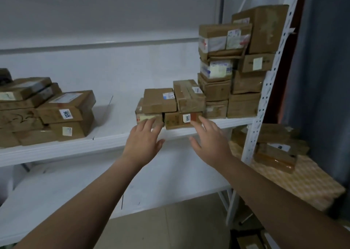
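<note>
Both my arms reach toward a white shelf [106,140] that bears taped cardboard parcels. My left hand [144,140] has straight fingers whose tips reach the front of a low parcel with a pale label [146,117]. My right hand [210,136] is spread, its fingertips at the front of a parcel with a white number tag and a red patch [177,119]. Two more parcels lie on top of these, one flat [157,100] and one longer with tape [189,96]. Neither hand holds anything.
A tall stack of parcels [238,66] fills the shelf's right end against a perforated white upright [265,97]. Another pile of parcels [56,114] sits at the left. A lower white shelf [75,190] runs beneath. To the right, a patterned surface [306,180] carries more parcels.
</note>
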Motion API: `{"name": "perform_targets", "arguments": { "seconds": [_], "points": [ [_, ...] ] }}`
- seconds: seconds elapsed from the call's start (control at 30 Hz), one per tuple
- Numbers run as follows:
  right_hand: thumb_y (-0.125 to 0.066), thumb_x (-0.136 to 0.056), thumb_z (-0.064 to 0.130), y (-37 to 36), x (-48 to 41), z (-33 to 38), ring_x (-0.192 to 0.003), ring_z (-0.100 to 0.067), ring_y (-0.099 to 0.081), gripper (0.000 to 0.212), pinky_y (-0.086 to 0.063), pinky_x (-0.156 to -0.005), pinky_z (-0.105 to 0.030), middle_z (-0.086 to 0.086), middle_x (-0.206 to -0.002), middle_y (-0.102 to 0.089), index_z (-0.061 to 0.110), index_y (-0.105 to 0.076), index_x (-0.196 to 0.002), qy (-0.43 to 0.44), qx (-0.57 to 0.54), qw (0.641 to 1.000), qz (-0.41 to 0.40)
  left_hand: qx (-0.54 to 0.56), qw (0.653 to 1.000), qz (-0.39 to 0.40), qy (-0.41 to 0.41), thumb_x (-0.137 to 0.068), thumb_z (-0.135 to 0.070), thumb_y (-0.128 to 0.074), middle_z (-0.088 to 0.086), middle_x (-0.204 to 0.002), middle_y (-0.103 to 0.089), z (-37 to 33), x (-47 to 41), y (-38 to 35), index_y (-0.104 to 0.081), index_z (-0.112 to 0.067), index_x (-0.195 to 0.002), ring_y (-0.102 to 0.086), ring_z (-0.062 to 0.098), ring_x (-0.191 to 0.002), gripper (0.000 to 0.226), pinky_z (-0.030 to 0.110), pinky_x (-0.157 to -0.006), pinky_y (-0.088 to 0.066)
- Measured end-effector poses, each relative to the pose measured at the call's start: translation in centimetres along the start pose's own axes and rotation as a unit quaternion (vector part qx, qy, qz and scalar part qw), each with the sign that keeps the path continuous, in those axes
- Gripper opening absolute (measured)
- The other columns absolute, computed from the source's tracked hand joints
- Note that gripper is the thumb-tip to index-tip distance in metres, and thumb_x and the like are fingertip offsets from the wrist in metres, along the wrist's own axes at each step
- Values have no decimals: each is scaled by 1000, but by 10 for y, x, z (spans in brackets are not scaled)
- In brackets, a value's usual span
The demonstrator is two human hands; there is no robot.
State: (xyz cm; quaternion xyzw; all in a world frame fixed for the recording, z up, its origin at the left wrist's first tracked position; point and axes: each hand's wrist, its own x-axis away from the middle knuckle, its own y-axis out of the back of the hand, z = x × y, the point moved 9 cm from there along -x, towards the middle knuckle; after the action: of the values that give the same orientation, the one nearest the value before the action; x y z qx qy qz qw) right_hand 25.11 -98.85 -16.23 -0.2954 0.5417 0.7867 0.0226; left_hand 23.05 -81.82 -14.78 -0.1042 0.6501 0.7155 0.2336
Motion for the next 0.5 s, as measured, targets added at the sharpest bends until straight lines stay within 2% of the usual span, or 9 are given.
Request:
{"name": "perform_targets", "arguments": {
  "seconds": [0.1, 0.17, 0.27, 0.37, 0.43, 0.5],
  "points": [
    [-44, -97, 38, -12, -33, -2, -140, -25, -27, 51, -21, -114, -39, -6, -153, -32, 21, -39, -145, 19, 1, 1000, 7, -19, 1000, -3, 7, -76, -29, -77, 20, -131, -53, 16, -29, -12, -55, -9, -129, -50, 39, -120, 61, 46, -95, -44],
    [-45, -97, 36, -21, -51, 1, -141, -25, -25, 52, -13, -116, -38, -8, -154, -31, 20, -37, -145, 32, 3, 999, 6, -20, 1000, -3, 3, -74, -25, -78, 21, -135, -49, 26, -49, -24, -51, -7, -133, -46, 39, -125, 68, 47, -101, -39],
    [-45, -97, 35, -35, -76, 9, -145, -22, -17, 55, 4, -117, -36, -8, -156, -26, 18, -33, -148, 52, 14, 999, 6, -41, 999, 0, -5, -83, -29, -69, 18, -151, -32, 43, -78, -45, -30, -10, -147, -27, 34, -140, 77, 46, -114, -19],
    [-46, -96, 35, -46, -102, 16, -147, -21, -13, 59, 12, -115, -35, -7, -157, -24, 17, -30, -149, 62, 21, 998, 1, -57, 998, 3, -18, -95, -32, -50, 8, -158, -15, 53, -105, -64, -8, -18, -152, -10, 25, -146, 73, 40, -117, -6],
    [-45, -96, 36, -52, -115, 16, -147, -20, -12, 60, 12, -114, -35, -5, -158, -22, 18, -28, -150, 56, 30, 998, 0, -50, 998, -3, -40, -98, -26, -41, 5, -158, -17, 52, -118, -69, -8, -20, -152, -15, 22, -145, 64, 37, -117, -9],
    [-46, -96, 37, -53, -123, 13, -146, -20, -15, 58, 9, -115, -37, -5, -157, -24, 18, -31, -149, 40, 37, 998, -14, -21, 997, -27, -76, -97, -20, -44, 6, -153, -32, 50, -126, -64, -23, -19, -150, -31, 24, -139, 57, 36, -113, -21]
  ]
}}
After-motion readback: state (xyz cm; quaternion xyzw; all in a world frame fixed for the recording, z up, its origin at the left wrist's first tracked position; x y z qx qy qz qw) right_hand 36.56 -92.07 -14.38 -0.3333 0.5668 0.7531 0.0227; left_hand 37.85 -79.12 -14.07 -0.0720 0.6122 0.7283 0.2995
